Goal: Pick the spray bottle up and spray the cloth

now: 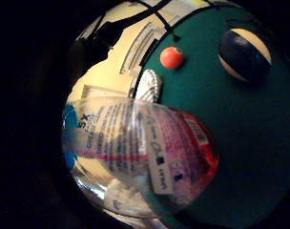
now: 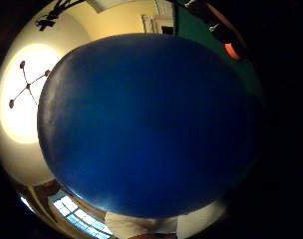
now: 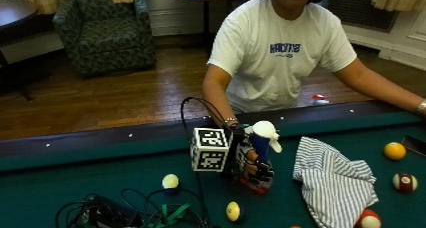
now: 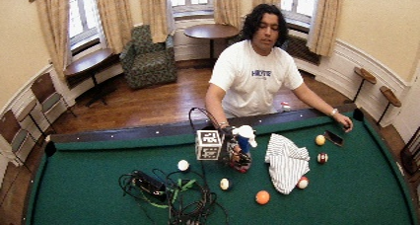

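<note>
A spray bottle [image 3: 261, 153] with a blue neck, white trigger head and clear labelled body stands upright on the green pool table [image 3: 100, 180]. My gloved right hand [image 3: 255, 170] grips its body, fingers curled round it. The bottle's clear body [image 1: 140, 152] fills the little finger side palm view, and its blue neck [image 2: 146, 124] fills the thumb side view. A white and grey striped cloth [image 3: 333, 180] lies crumpled on the felt just beside the bottle, on the side the nozzle points to. It also appears as the cloth [image 4: 286, 161] in the wide view.
Several pool balls lie around: a pale one [image 3: 170, 181], a yellow-striped one [image 3: 233, 211], an orange one [image 4: 262, 197], a yellow one [image 3: 395, 150] and a red-striped one [image 3: 404, 182]. Tangled cables and a black box [image 3: 106, 215] sit near the front. A phone [image 4: 333, 137] lies by the person's bare hand.
</note>
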